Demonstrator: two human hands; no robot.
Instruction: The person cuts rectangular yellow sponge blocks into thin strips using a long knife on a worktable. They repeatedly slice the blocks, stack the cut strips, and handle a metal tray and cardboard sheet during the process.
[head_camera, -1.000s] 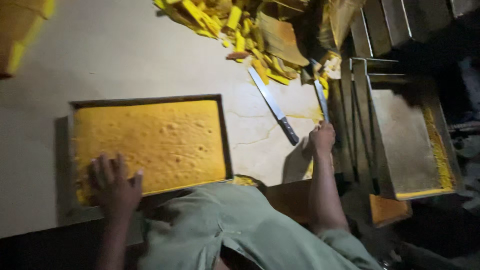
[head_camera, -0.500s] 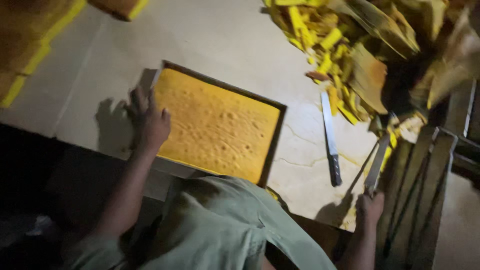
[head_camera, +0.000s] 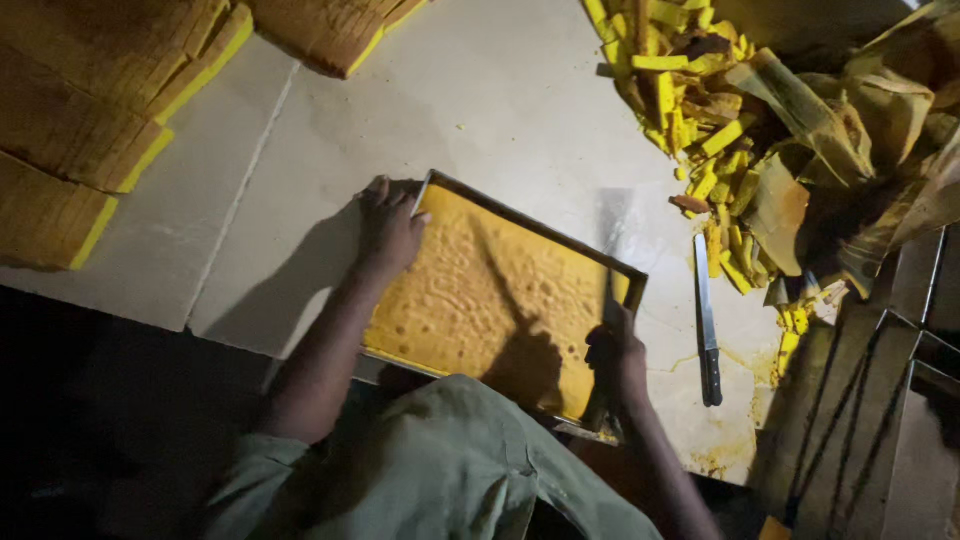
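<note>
Pale worktop (head_camera: 500, 110), dim room; left hand (head_camera: 388, 228) spread on cake tray (head_camera: 540, 228), right hand (head_camera: 618, 360) gripping knife (head_camera: 612, 250).

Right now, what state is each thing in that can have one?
Baking tray: flat on the table, filled with uncut yellow sheet cake.
Left hand: pressed on the tray's far corner.
Right hand: gripping a long knife.
Long knife: blade along the tray's right edge.
Second knife: lying loose on the table.
Cake trimmings: heaped.
</note>
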